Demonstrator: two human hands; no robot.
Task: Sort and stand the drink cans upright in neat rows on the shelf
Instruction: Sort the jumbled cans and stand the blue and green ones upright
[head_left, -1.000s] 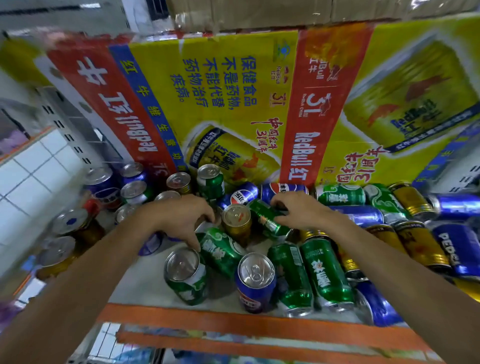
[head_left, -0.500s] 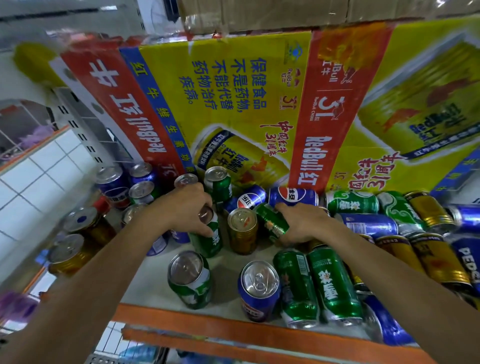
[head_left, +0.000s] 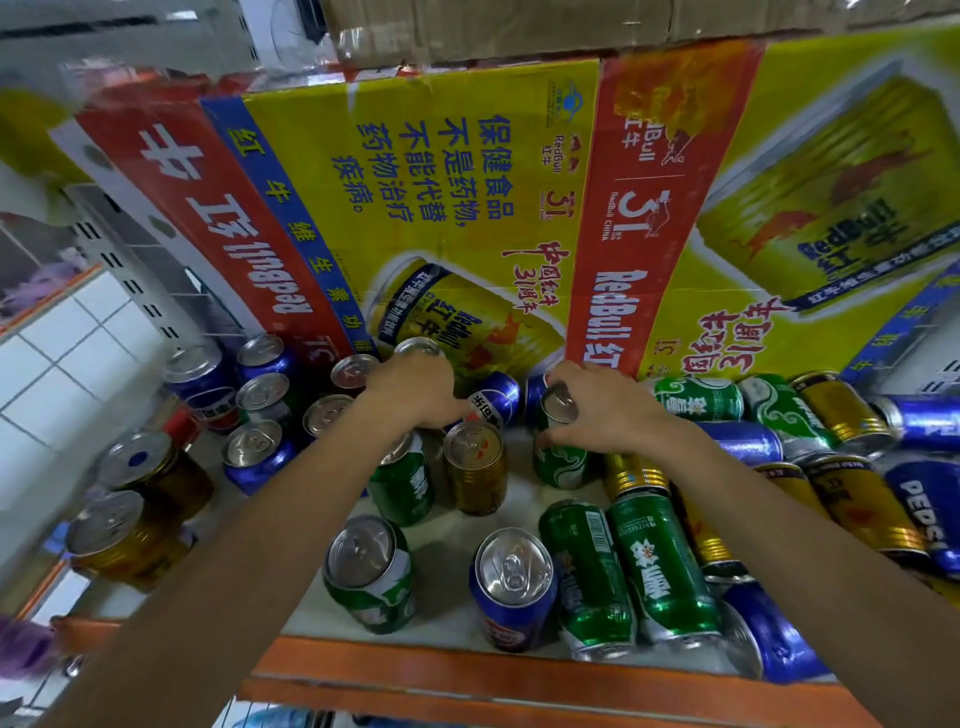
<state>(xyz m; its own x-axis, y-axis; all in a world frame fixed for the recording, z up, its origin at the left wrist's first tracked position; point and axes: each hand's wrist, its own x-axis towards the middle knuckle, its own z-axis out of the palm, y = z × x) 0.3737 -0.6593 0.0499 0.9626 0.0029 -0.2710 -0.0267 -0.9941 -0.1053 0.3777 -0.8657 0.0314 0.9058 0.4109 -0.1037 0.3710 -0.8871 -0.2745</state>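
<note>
Mixed drink cans cover the white shelf (head_left: 452, 545). My right hand (head_left: 608, 415) grips a green can (head_left: 558, 462) by its top rim; it stands upright at mid-shelf. My left hand (head_left: 415, 395) hovers further back, fingers bent down toward a blue can (head_left: 493, 402) lying on its side; its palm is hidden. Under my left wrist stands a green can (head_left: 402, 483), beside an upright gold can (head_left: 475, 467). Near the front stand a green can (head_left: 371, 571) and a blue can (head_left: 511, 582).
Two green cans (head_left: 623, 571) lie near the front, and a heap of gold, blue and green cans (head_left: 831, 452) lies on the right. Upright blue cans (head_left: 260, 400) and gold cans (head_left: 135, 499) stand at the left. Red Bull cartons (head_left: 467, 208) wall the back. The orange shelf edge (head_left: 467, 670) runs in front.
My left hand has let go of the green can, which now stands by the gold can, and moved back. My right hand has brought its tilted green can upright.
</note>
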